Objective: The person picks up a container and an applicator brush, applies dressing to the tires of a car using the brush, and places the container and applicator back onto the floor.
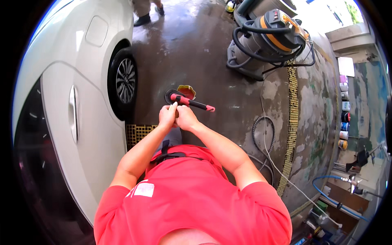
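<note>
Together in front of my waist, my left hand [167, 117] and my right hand [186, 117] meet with fingers curled inward. A small brownish-yellow bit shows between them, but the fingers hide whether it is a held object. Just beyond my fingertips is a red and black polisher [193, 102] with a round black pad [170, 96] at its left end. What supports the polisher is hidden. Behind it sits a red item with a scalloped yellow rim [187, 91], partly covered by the tool.
A pale car [88, 67] stands close on my left, its rear wheel [124, 81] beside me. Ahead right is a wet-dry vacuum [263, 43]; its ribbed hose [254, 130] and a white cord [277, 167] cross the floor. Yellow drain grating [292, 101] runs rightward of me. Another person's legs [142, 10] are ahead.
</note>
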Action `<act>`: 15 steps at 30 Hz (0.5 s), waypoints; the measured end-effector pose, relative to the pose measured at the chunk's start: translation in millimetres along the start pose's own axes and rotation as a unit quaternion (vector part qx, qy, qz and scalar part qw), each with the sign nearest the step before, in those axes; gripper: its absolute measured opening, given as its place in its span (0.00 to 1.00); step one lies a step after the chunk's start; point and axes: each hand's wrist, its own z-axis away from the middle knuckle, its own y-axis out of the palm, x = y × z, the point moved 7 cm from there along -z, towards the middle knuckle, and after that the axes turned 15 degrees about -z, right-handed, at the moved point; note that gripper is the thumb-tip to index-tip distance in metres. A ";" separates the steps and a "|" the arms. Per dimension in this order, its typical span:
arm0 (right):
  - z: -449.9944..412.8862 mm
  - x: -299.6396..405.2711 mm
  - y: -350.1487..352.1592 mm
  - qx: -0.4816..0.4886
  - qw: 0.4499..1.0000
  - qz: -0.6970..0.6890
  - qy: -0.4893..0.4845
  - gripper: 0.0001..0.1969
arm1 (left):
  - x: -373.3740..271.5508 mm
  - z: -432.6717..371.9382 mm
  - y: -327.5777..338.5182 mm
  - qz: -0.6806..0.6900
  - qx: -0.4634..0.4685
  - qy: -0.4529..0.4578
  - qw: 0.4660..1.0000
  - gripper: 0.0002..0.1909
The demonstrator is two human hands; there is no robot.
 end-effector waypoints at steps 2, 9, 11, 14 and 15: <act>-72.1 8.0 -39.0 -0.016 1.000 0.007 0.006 0.09 | -53.2 -61.5 3.6 -0.010 0.045 -0.014 0.999 0.30; -299.5 41.8 -178.3 -0.056 0.997 -0.033 0.038 0.11 | -210.4 -283.1 23.5 0.045 0.180 -0.036 0.982 0.28; -369.9 30.0 -214.8 -0.081 0.995 -0.010 0.054 0.16 | -248.3 -353.6 17.9 0.016 0.154 -0.014 0.988 0.27; -452.2 17.6 -267.0 -0.101 0.992 -0.016 0.069 0.19 | -293.0 -426.5 3.8 -0.024 0.124 -0.026 0.992 0.28; -478.4 13.8 -282.3 -0.113 0.991 -0.011 0.077 0.20 | -295.1 -452.7 -10.5 -0.041 0.106 -0.031 0.993 0.27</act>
